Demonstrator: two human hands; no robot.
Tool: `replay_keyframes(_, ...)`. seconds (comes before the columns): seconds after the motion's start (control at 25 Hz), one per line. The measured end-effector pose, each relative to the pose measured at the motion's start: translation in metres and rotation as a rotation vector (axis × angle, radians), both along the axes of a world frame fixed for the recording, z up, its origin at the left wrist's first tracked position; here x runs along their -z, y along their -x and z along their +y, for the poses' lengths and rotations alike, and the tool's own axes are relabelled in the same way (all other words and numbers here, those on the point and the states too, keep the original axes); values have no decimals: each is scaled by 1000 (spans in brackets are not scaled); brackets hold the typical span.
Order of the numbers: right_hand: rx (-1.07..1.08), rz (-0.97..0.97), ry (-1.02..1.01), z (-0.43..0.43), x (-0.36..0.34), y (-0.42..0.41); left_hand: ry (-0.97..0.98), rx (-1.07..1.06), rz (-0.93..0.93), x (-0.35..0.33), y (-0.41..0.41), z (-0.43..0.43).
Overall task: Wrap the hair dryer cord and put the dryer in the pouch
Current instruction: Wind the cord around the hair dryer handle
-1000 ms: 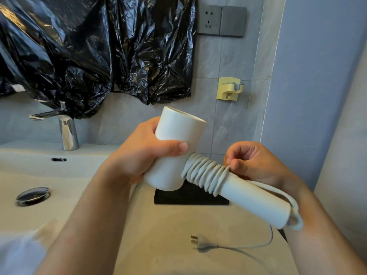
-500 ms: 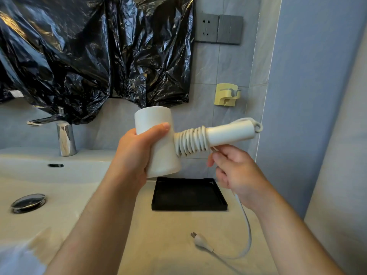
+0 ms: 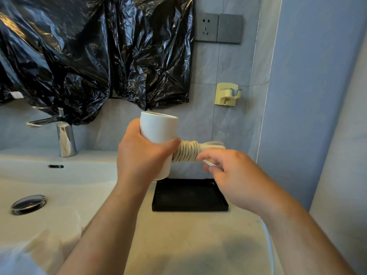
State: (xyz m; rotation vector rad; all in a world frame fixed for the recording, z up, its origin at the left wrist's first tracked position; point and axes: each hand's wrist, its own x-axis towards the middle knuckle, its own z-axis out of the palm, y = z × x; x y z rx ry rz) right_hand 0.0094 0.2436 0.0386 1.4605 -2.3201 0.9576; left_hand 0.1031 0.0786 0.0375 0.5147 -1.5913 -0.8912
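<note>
both hands grip: left hand [image 3: 142, 157] the dryer [image 3: 157, 133], right hand [image 3: 236, 175] pinching cord [image 3: 187, 152].

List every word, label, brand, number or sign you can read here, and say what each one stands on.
No text can be read in this view.
The hair dryer and its wrapped cord: plain white, no brand or marking showing.
The wall socket: no lettering visible.
The white tag on the black plastic sheet: too small to tell if printed.
</note>
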Motion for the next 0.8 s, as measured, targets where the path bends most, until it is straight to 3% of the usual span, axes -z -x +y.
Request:
replay_keyframes(0.4, -132, -50, 248, 15, -10, 17, 53, 470, -193, -8, -25, -13)
replay_keyframes(0.64, -366, -330, 312, 19, -14, 16, 34, 695, -152, -14, -39, -18)
replay_keyframes(0.8, -584, -633, 346, 24, -11, 21, 22, 799, -107, -10, -35, -22)
